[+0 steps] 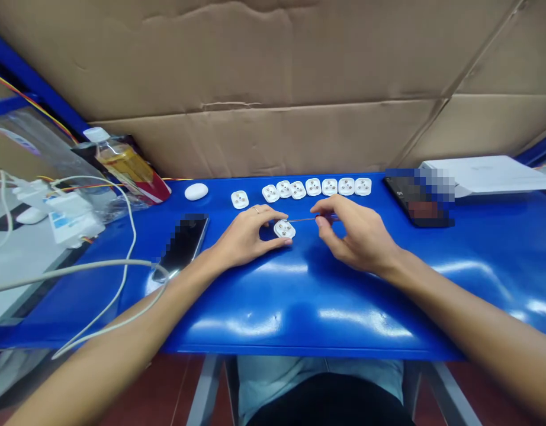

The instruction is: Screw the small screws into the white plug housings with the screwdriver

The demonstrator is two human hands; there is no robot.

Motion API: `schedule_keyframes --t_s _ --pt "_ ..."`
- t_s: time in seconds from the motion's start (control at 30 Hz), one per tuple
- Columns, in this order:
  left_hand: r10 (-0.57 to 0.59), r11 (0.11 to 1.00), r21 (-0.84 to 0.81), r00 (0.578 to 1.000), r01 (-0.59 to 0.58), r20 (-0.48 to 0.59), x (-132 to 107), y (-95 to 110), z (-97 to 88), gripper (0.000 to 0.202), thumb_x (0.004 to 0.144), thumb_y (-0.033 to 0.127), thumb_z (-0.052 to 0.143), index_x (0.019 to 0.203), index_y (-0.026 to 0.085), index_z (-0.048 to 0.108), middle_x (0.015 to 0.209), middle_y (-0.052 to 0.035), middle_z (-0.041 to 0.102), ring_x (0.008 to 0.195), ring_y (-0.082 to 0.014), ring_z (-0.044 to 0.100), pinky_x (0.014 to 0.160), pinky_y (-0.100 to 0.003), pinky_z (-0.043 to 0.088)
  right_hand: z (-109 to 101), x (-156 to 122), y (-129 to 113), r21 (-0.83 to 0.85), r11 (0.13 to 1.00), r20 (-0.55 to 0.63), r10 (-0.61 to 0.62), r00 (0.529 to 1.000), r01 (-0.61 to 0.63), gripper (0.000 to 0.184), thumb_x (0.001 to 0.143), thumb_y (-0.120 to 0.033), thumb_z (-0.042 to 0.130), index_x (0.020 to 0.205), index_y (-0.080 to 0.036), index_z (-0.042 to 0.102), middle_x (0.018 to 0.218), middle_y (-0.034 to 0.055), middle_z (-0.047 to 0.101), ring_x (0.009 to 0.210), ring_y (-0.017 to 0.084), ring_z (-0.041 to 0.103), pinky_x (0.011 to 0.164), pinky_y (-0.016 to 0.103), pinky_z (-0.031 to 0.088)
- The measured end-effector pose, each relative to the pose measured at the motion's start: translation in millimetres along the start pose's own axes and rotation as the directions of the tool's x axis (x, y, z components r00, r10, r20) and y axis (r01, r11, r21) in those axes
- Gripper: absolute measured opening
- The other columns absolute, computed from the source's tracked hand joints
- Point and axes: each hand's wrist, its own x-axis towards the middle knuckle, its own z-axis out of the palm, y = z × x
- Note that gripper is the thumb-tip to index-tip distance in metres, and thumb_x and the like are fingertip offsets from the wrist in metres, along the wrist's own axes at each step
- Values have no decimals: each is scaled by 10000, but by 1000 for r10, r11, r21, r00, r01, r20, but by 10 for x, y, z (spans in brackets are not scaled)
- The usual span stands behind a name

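White rounded-square plastic piece [284, 229] pinched by left hand [246, 234] on glossy blue table [255, 319]; thin dark-handled rod [303, 220] pinched by right hand [355, 234], tip at piece's edge; 8 similar pieces [313, 187] laid behind.

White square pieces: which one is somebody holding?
The white square piece pinched in the left hand, nearest the front edge of the blue table; the other eight pieces lie farther back, untouched.

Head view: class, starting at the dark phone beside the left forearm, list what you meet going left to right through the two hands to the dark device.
Dark phone → left hand → white piece → thin rod → right hand → dark device
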Motion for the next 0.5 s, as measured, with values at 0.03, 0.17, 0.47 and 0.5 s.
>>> schedule_keyframes --t_s 0.03,0.17,0.47,0.5 --pt "-1 1000 -5 1000 1 -5 3 3 -3 533 883 543 774 1294 213 699 1119 -72 726 973 -233 668 870 -352 524 -2 -3 22 -11 1000 -3 20 1000 -20 157 988 -164 531 1127 -191 599 1027 89 750 868 225 726 770 343 568" --pt "-10 1000 -15 997 9 -71 21 20 -8 470 941 500 710 1310 212 676 1237 -96 697 1030 -242 678 917 -378 545 29 -16 109 -24 994 31 111 993 -110 174 1027 -202 497 1176 -192 587 1109 110 734 974 248 723 836 363 567" --pt "45 993 -110 998 -49 -38 59 23 22 401 1094 425 436 1261 191 715 1418 -102 674 1374 -278 570 1190 -463 408 101 -44 153 60 963 114 254 960 -262 289 1063 -274 442 1329 -199 527 1135 113 707 1015 280 700 843 389 554" --pt "48 991 -124 998 -53 -50 63 15 33 409 1097 419 424 1258 186 719 1402 -102 685 1366 -277 576 1187 -460 412 100 -45 154 67 964 114 248 962 -256 288 1063 -273 438 1328 -201 526 1139 113 703 1022 282 697 852 393 553"
